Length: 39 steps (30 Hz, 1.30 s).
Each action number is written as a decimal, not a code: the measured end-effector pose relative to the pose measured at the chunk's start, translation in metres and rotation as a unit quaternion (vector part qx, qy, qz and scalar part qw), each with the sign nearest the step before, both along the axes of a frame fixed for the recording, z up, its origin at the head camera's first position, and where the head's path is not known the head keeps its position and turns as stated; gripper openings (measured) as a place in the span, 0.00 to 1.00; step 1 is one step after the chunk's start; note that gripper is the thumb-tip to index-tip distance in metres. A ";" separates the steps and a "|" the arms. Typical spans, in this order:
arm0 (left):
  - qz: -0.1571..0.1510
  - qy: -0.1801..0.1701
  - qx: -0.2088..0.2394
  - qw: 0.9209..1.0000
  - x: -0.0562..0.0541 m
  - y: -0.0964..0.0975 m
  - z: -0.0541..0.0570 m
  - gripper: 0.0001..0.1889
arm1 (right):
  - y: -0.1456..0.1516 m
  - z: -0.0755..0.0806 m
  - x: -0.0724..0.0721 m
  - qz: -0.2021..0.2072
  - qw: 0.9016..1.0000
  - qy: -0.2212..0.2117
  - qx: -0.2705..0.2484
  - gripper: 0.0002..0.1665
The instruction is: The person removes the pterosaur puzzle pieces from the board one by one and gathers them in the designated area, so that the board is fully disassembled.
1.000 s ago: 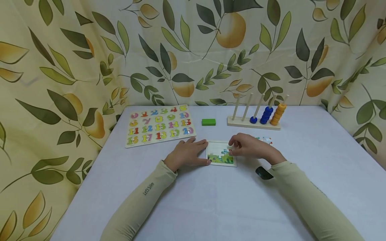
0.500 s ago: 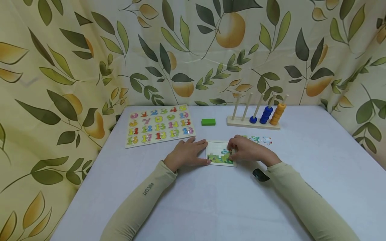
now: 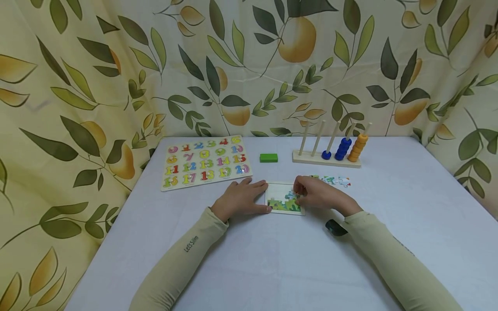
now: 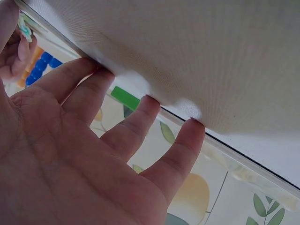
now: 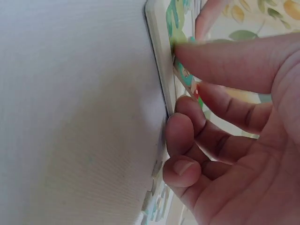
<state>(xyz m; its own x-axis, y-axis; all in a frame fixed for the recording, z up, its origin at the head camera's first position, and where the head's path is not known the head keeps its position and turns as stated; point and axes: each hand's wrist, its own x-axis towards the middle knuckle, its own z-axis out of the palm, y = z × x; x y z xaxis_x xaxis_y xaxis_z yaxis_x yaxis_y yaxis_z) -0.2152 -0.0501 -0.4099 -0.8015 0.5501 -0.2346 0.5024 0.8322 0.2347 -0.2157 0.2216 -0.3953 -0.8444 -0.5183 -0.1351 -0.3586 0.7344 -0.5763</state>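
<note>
A small jigsaw puzzle tray lies flat at the table's middle, its lower part filled with joined green pieces. My left hand rests at its left side, fingers spread and thumb at the near corner; those fingers look extended in the left wrist view. Over the tray's right side, my right hand pinches a jigsaw piece between thumb and index finger. The piece sits tilted against the tray's rim and is partly hidden by the thumb. The other right fingers curl beside the rim.
Loose jigsaw pieces lie behind my right hand. Farther back are a number puzzle board, a green block and a peg stand with blue and orange beads. A dark object shows beside my right wrist.
My right hand has shifted slightly left and down over the tray's right side, uncovering more of the loose pieces behind it. My left hand has stayed in place.
</note>
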 end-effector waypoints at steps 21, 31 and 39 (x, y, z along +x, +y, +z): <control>0.003 -0.005 -0.006 1.000 0.000 0.001 -0.001 0.45 | 0.004 -0.005 0.003 -0.014 0.998 0.011 -0.062 0.05; -0.005 0.001 -0.002 1.000 -0.002 -0.001 -0.003 0.45 | 0.003 0.000 0.007 0.007 0.998 0.003 -0.058 0.04; -0.002 -0.004 -0.003 1.000 -0.001 0.000 -0.001 0.45 | 0.006 -0.005 0.005 0.030 0.998 0.000 -0.054 0.06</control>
